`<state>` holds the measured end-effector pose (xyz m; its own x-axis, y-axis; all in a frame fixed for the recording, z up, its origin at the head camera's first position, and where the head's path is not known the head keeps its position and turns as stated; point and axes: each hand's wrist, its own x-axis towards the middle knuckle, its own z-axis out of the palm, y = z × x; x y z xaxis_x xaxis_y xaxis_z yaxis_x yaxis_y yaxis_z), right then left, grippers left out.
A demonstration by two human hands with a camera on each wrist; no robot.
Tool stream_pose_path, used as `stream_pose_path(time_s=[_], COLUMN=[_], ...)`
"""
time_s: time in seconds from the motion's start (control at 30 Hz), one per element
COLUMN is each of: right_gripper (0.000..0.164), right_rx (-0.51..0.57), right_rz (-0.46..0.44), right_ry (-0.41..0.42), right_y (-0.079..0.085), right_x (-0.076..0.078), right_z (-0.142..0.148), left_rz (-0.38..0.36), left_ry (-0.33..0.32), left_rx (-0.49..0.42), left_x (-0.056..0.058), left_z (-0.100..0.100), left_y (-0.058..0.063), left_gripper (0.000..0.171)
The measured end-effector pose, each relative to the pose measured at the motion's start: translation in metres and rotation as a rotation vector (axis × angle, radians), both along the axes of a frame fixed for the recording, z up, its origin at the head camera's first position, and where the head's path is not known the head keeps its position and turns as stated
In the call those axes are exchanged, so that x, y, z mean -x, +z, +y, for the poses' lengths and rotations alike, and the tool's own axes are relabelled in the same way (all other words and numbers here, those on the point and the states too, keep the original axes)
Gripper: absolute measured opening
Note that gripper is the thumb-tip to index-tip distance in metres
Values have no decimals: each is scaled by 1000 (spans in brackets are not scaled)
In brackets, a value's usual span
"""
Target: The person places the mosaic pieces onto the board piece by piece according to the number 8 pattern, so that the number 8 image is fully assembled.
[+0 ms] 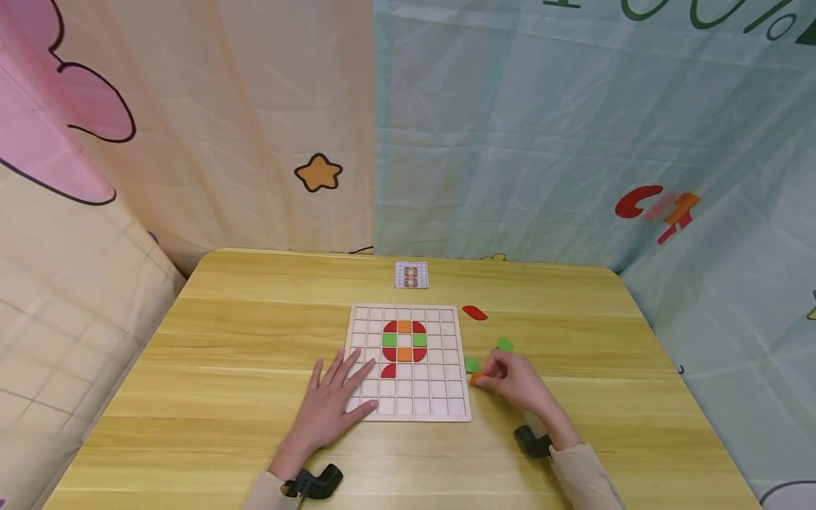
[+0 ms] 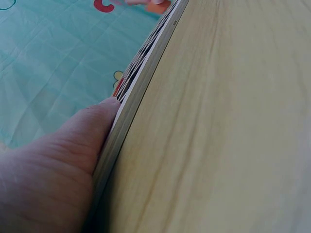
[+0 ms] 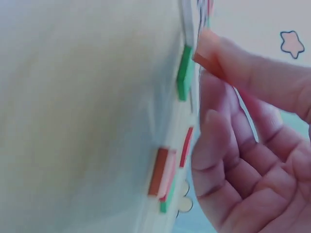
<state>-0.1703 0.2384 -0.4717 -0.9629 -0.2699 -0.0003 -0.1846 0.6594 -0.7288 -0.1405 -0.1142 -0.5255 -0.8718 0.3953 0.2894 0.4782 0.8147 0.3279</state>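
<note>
A white gridded board (image 1: 440, 397) lies on the table. Red rounded tiles, orange and green square tiles form a ring (image 1: 404, 326) on it, with one more red tile (image 1: 388, 370) just below. My left hand (image 1: 331, 407) rests spread over the board's left side, fingers straight; the left wrist view has its thumb (image 2: 92, 121) at the board's edge. My right hand (image 1: 516, 382) pinches an orange tile (image 1: 477, 380) between thumb and fingertips, just right of the board. Close by lies a green tile (image 1: 472, 365); another green tile (image 1: 505, 344) is behind the hand.
A small pattern card (image 1: 411, 275) lies beyond the board near the table's back edge. A red leaf-shaped piece (image 1: 474, 312) sits off the board's upper right corner. In the right wrist view, a brownish-orange tile (image 3: 158, 172) lies among the loose pieces. Printed curtains (image 1: 510, 142) hang behind the table.
</note>
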Motion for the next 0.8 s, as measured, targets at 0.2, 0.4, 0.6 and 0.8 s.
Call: stream_pose_path(time_s=[0.2,0.4,0.6,0.8], right_gripper=[21,14,8,6], right_rx=[1,35,-5,-7], right_rz=[37,32,0,0], right_ry=[-11,92,175,225], right_y=[8,10,11,8], right_x=[11,26,36,40], right_z=[-23,-54,-80,-100], left_rz=[-8,-5,-8,7], left_ry=[-2,-4,-4,-6], left_rx=[-10,-11,-6,-13], left_x=[0,0,0,0], left_z=[0,0,0,0], left_y=[-1,-1,-1,-1], left_gripper=[67,67,66,66])
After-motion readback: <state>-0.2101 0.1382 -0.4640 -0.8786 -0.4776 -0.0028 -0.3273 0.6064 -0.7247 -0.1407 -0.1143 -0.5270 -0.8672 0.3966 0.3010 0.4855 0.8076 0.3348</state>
